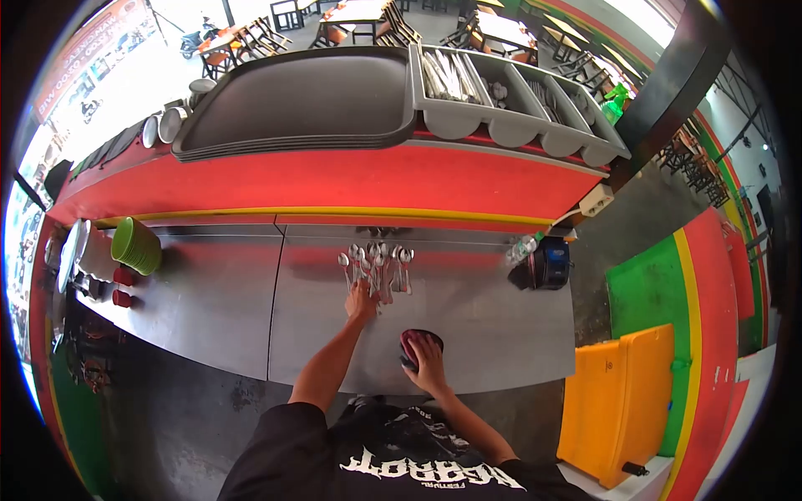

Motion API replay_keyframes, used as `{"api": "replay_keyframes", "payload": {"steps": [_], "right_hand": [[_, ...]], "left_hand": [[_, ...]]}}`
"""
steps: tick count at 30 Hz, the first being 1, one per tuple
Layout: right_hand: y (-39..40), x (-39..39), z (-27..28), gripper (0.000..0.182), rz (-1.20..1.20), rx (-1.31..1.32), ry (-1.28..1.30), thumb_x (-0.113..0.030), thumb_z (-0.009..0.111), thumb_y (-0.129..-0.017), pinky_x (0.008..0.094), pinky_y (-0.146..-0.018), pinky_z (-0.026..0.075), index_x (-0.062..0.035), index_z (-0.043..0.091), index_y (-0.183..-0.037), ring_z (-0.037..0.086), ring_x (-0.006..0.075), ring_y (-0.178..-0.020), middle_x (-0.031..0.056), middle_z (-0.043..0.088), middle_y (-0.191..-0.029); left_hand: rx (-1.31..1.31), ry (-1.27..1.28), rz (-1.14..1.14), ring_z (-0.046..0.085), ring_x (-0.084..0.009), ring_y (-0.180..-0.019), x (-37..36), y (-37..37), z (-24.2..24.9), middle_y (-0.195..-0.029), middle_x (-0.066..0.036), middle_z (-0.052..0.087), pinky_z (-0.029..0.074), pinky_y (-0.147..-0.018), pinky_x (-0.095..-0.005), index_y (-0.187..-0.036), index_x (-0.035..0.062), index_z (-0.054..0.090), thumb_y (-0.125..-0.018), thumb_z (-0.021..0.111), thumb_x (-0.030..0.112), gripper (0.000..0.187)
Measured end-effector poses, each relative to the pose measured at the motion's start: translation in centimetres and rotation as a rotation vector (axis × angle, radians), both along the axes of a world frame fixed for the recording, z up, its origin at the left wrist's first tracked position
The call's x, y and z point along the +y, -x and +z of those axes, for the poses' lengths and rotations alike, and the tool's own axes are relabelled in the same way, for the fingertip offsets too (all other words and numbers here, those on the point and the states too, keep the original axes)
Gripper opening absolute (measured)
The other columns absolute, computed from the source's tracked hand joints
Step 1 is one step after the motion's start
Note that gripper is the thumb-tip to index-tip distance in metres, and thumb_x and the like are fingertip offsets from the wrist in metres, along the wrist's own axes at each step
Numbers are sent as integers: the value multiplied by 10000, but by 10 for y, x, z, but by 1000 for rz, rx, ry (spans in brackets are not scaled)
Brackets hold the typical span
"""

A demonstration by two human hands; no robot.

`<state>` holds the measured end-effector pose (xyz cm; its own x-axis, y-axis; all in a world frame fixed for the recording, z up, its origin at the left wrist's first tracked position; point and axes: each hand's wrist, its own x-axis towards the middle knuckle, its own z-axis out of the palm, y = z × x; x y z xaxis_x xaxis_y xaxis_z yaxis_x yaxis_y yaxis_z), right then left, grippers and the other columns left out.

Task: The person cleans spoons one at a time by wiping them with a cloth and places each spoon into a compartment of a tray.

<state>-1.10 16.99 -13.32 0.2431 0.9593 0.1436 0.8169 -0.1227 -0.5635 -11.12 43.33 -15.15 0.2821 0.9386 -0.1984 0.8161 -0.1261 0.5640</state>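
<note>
Several metal spoons [380,255] lie in a loose bunch on the steel table, bowls pointing away from me. My left hand [361,302] is at the handle end of the bunch, its fingers closed around a spoon handle; which spoon it is I cannot make out. Nearer the table's front edge, my right hand [429,364] grips a dark red and black cloth [409,341], which looks folded and lies against the tabletop. The fingers partly cover the cloth.
A grey cutlery tray [510,117] and stacked dark serving trays [309,96] stand on the red ledge behind. Green bowls [136,246] are stacked at left. A plastic bottle [522,250] and a black box [551,263] stand right, above an orange container [614,409].
</note>
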Motion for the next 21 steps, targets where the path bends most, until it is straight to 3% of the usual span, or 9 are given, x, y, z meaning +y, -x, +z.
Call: {"api": "replay_keyframes", "payload": {"steps": [5, 9, 12, 15, 18, 21], "right_hand": [[20, 7, -1, 824, -148, -16, -30, -260, 798, -711, 556, -1132, 271, -171, 434, -1444, 337, 401, -1393, 140, 439, -1462], [31, 10, -7, 845, -245, 16, -78, -241, 813, -685, 562, -1128, 277, -192, 442, -1442, 336, 391, -1400, 125, 447, -1458], [39, 12, -4, 801, -336, -5, -99, -232, 806, -692, 555, -1076, 320, -171, 469, -1416, 402, 392, -1325, 131, 486, -1402], [41, 4, -3, 739, -436, 18, -98, -221, 794, -715, 527, -1034, 352, -133, 495, -1385, 450, 395, -1252, 142, 528, -1335], [41, -5, -7, 712, -511, 135, -112, -170, 793, -702, 502, -1011, 373, -116, 518, -1356, 483, 402, -1191, 154, 562, -1278], [38, -21, -6, 711, -532, 200, -116, -83, 790, -685, 474, -1006, 408, -86, 518, -1342, 525, 390, -1175, 175, 570, -1272]], "left_hand": [[-70, 10, 67, 661, -365, -957, -4, 1, -9, -1051, -138, 665, 539, -772, -477, -999, 85, 621, -860, 693, 331, 292], [-55, -48, 31, 674, -370, -904, -14, 11, -17, -997, -155, 687, 543, -739, -493, -906, 60, 649, -904, 621, 323, 264], [-63, -129, -108, 674, -384, -868, -15, 25, -37, -939, -170, 691, 538, -739, -505, -956, 45, 624, -916, 598, 311, 270], [-113, -72, -217, 689, -341, -792, -9, 38, -55, -833, -163, 693, 540, -704, -481, -1009, 28, 581, -935, 582, 242, 226], [-448, 386, -47, 687, -258, -724, -20, 50, -36, -767, -134, 687, 534, -654, -412, -1036, 21, 539, -954, 549, 140, 145], [-627, 193, -35, 660, -183, -682, -39, 59, -40, -784, -110, 697, 516, -623, -340, -1046, 16, 534, -961, 520, 65, 99]]}}
